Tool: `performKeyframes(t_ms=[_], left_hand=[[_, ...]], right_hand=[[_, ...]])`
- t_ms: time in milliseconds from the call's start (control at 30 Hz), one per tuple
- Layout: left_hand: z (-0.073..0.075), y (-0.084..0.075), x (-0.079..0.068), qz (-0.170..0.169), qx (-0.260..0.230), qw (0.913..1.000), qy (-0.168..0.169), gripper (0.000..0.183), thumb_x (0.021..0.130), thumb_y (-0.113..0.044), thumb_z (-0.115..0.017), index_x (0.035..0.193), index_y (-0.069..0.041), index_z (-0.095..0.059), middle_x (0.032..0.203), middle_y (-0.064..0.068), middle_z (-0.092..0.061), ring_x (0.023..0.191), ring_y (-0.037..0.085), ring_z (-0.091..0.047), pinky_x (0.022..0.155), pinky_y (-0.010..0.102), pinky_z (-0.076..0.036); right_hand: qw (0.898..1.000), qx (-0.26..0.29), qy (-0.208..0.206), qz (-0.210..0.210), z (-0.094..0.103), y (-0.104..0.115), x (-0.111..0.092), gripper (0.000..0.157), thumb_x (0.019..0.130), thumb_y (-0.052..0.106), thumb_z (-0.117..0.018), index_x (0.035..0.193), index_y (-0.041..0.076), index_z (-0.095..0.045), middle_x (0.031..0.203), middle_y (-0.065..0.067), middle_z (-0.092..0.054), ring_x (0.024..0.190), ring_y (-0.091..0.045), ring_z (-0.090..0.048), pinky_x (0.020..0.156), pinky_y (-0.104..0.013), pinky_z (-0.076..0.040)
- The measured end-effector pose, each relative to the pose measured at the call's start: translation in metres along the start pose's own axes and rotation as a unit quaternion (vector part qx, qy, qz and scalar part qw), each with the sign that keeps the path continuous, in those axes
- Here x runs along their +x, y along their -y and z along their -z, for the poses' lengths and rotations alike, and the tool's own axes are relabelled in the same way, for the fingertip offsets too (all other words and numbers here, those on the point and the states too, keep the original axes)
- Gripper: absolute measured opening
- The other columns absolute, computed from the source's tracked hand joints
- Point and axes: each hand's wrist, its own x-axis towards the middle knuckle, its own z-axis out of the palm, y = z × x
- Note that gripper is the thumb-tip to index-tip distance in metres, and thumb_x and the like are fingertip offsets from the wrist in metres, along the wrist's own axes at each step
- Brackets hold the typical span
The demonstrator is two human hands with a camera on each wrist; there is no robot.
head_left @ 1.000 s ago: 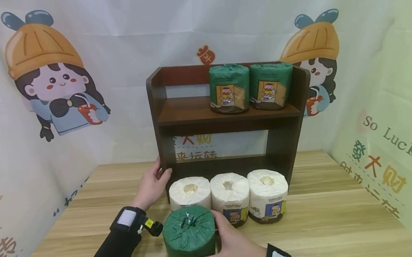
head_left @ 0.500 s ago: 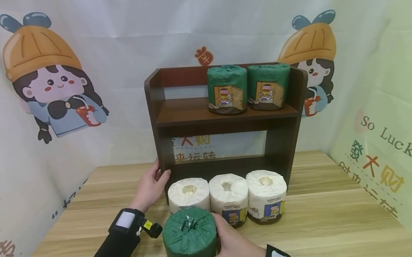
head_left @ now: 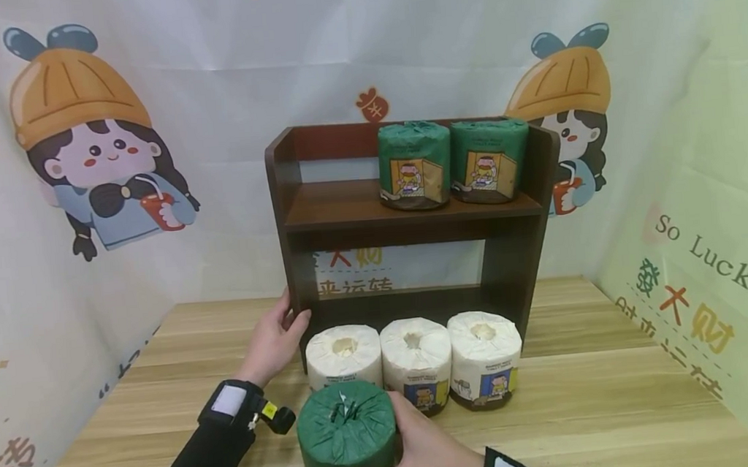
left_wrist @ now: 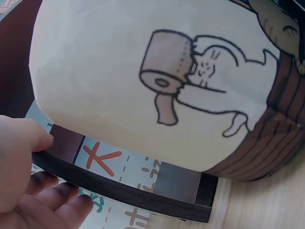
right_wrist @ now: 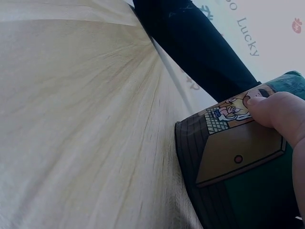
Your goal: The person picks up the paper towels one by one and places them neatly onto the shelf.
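My left hand (head_left: 273, 340) holds the left side panel of a dark brown two-tier shelf (head_left: 319, 207). In the left wrist view, the thumb lies on one face of the panel edge and the fingers (left_wrist: 66, 202) on the other. At the table's front, my right hand (head_left: 430, 449) grips a green-wrapped toilet paper roll (head_left: 346, 426) from its right side, thumb on the printed front. Its underside looks close to the table; contact cannot be made out. Behind it, white-wrapped rolls stand in a row: left (head_left: 344, 357), middle (head_left: 416, 355) and right (head_left: 485, 353).
Two green rolls, one in the middle (head_left: 415, 164) and one at the right (head_left: 490, 160), stand on the upper tier, leaving bare board to their left. The wooden table (head_left: 624, 397) is enclosed by a printed cloth backdrop (head_left: 236, 76).
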Motion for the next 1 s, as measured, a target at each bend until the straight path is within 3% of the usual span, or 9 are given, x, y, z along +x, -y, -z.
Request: performKeyframes(t_ms=[500, 733, 1000], left_hand=[[-0.001, 0.001, 0.001, 0.001, -0.007, 1.0000, -0.002, 0.061, 0.104, -0.018, -0.055, 0.157, -0.021, -0.024, 0.151, 0.015, -0.035, 0.125, 0.029, -0.045, 0.097, 0.042, -0.048], [0.000, 0.000, 0.000, 0.001, -0.007, 1.0000, -0.002, 0.062, 0.104, -0.020, -0.055, 0.157, -0.021, -0.024, 0.150, 0.016, -0.036, 0.124, 0.029, -0.046, 0.096, 0.043, -0.049], [-0.001, 0.001, 0.000, 0.000, -0.004, 1.0000, -0.002, 0.062, 0.104, -0.020, -0.056, 0.157, -0.020, -0.025, 0.150, 0.016, -0.036, 0.124, 0.029, -0.047, 0.096, 0.043, -0.049]], right_hand=[[1.000, 0.024, -0.014, -0.015, -0.001, -0.003, -0.002, 0.087, 0.072, 0.040, -0.089, 0.139, 0.032, -0.035, 0.135, 0.010, -0.046, 0.121, -0.012, -0.046, 0.105, -0.046, -0.038], [0.998, 0.064, -0.016, 0.001, 0.004, 0.005, -0.002, 0.084, 0.075, 0.034, -0.088, 0.141, 0.031, -0.036, 0.135, 0.008, -0.050, 0.120, -0.014, -0.048, 0.104, -0.045, -0.039], [0.998, 0.055, -0.034, -0.009, 0.013, 0.017, -0.002, 0.085, 0.072, 0.033, -0.089, 0.140, 0.032, -0.037, 0.133, 0.008, -0.052, 0.119, -0.014, -0.049, 0.103, -0.053, -0.036]])
